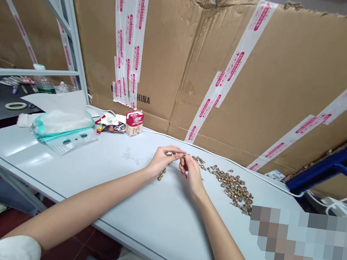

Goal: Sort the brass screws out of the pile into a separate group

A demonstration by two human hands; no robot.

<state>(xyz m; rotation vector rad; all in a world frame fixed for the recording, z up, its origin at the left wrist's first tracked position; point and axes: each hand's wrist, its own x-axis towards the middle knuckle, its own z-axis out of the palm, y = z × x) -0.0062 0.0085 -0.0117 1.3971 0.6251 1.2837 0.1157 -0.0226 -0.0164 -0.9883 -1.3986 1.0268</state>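
Note:
My left hand (163,159) and my right hand (191,171) meet over the white table (96,179), fingertips pinched together on a small brass-coloured metal part (184,155). A short string of the same parts (161,174) hangs under my left hand. To the right, a long scatter of brass metal parts (232,188) lies on the table. A few small silvery rings (131,157) lie to the left of my hands.
A red and white drink carton (134,123) stands at the table's back. A tissue pack on a white perforated tray (64,130) and snack wrappers (110,124) lie at the back left. Taped cardboard (232,69) walls the rear. A blue shelf frame (332,163) stands at the right.

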